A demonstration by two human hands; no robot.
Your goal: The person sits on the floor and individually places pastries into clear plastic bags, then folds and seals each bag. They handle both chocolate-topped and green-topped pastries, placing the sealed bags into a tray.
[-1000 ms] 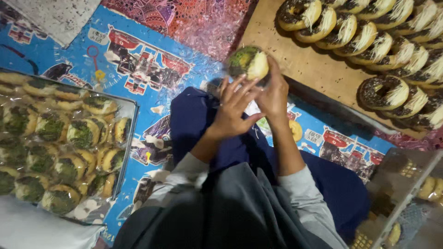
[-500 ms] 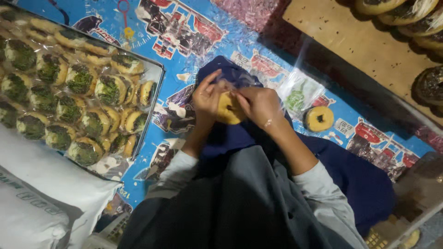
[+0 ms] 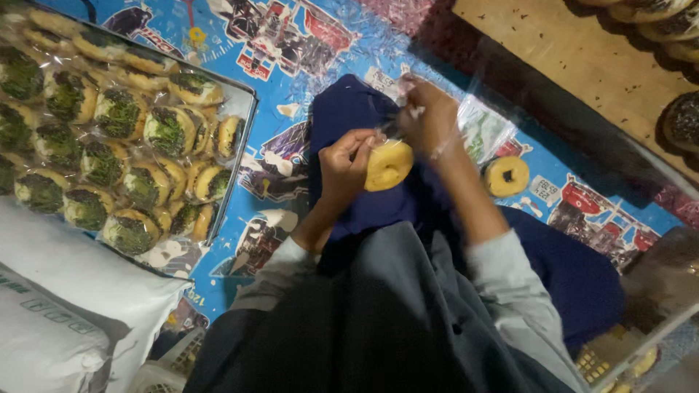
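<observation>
From the head view, I hold a plain yellow doughnut (image 3: 387,164) over my dark blue lap cloth (image 3: 349,124), and I'll place everything else from that doughnut. My left hand (image 3: 348,160) is on its left side, fingers closed on its edge, pinching it. My right hand (image 3: 429,120) is just above and to its right, fingertips pressed together on a thin clear plastic wrapper (image 3: 477,127) that trails off to the right. The doughnut sits between both hands, touching the left one; whether it already lies inside the wrapper I cannot tell, because the film is too sheer to read there. Its flat face is turned up toward me, so it has no real long axis, only a round rim. The left hand is the nearer one; the right stands a little apart, up at the wrapper's gathered end.

To the right of the doughnut, near but not touching, a second doughnut (image 3: 507,175) with an open hole lies on the blue printed mat (image 3: 291,44). Well to the left is a metal tray (image 3: 240,138) packed with wrapped, green-topped doughnuts (image 3: 116,113). Between tray edge and doughnut the mat is bare. Up and right runs a wooden board (image 3: 582,58) with dark-topped doughnuts (image 3: 681,120), well apart.
</observation>
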